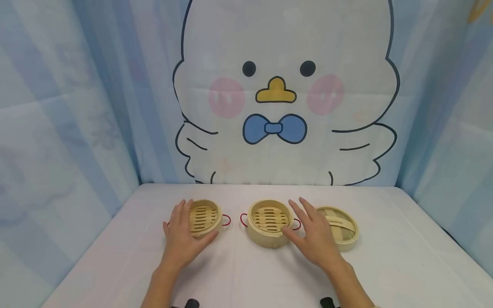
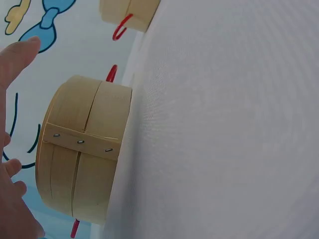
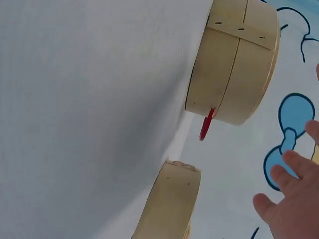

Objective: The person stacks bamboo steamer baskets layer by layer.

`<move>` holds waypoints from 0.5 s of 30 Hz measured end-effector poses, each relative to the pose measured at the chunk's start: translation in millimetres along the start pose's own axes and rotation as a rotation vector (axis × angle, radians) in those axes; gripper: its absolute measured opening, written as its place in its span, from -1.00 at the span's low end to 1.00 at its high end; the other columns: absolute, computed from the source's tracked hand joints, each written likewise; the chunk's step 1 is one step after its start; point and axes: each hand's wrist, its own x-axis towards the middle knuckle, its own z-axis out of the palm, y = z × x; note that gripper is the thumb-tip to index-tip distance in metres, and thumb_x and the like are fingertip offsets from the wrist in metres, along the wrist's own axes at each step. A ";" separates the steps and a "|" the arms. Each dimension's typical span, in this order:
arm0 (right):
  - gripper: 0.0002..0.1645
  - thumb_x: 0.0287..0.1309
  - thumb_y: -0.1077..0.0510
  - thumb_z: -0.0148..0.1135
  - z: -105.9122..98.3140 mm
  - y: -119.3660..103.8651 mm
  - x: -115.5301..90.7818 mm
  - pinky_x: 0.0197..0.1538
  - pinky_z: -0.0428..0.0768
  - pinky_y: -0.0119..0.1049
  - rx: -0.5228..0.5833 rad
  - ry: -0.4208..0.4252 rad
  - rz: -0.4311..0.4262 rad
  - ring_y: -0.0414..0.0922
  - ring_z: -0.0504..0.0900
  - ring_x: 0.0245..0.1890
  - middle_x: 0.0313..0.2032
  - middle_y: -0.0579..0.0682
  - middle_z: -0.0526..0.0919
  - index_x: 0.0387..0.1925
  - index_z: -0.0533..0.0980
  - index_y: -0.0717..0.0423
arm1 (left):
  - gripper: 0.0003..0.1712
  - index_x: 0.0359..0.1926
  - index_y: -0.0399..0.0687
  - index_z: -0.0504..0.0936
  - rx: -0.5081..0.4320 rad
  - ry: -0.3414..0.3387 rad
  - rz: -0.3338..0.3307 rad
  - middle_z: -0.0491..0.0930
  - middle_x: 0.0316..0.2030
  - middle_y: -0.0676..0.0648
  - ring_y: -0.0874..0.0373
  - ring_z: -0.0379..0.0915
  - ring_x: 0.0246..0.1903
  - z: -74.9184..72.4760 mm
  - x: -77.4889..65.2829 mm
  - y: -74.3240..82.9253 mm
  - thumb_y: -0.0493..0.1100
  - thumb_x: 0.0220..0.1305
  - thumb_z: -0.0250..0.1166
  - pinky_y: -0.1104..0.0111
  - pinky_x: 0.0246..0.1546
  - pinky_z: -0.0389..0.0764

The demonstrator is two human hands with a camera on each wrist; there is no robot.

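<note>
"What sits nearest?"

"Two small black pieces at the bottom edge, one by each forearm. Past them comes the left hand, loosely open, thumb stretched out to the side. It holds nothing."

"And the right hand?"

"Also open, fingers apart and slightly bent, with nothing in its grasp. Both wrist views show a gap between the hand and the basket beside it."

"Where are the baskets?"

"On the white table. The left bamboo basket is behind the left hand, which covers part of it. The middle bamboo basket stands just to its right, well short of touching. Both are upright and uncovered, with slotted slats inside and red loops at the sides."

"Does the right hand overlap anything?"

"Its thumb crosses the middle basket's right rim in the head view. On its other side lies the round bamboo lid, strip handle up, partly hidden by that hand."

"Beyond the table?"

"A cloth backdrop with a white cartoon bird wearing a blue bow tie. Pale blue striped cloth hangs at both sides."
</note>
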 end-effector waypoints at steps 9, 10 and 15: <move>-0.17 0.23 -0.13 0.38 8.3 -7.4 6.3 0.26 0.35 0.33 0.027 -0.106 -0.009 0.33 0.32 0.35 0.44 0.25 0.27 0.44 0.36 0.07 | 0.31 0.56 -0.14 -0.01 -0.049 -0.039 -0.074 -0.06 0.51 -0.30 -0.23 -0.18 0.50 -1.1 -0.2 -4.7 0.24 -0.01 0.54 -0.44 0.31 -0.26; -0.16 0.24 -0.14 0.38 8.2 -7.9 6.5 0.26 0.34 0.33 0.037 -0.126 -0.002 0.34 0.31 0.35 0.44 0.26 0.27 0.45 0.36 0.07 | 0.31 0.55 -0.15 -0.01 -0.053 -0.039 -0.080 -0.05 0.51 -0.30 -0.24 -0.18 0.50 -1.5 -0.3 -5.4 0.24 -0.01 0.54 -0.44 0.31 -0.25; -0.14 0.25 -0.17 0.36 10.3 -9.2 8.1 0.28 0.30 0.36 0.045 -0.214 0.034 0.34 0.26 0.38 0.46 0.26 0.23 0.48 0.31 0.00 | 0.33 0.55 -0.19 -0.02 -0.074 -0.045 -0.118 -0.06 0.51 -0.34 -0.28 -0.19 0.50 -4.2 -0.5 -8.9 0.25 -0.01 0.55 -0.43 0.32 -0.23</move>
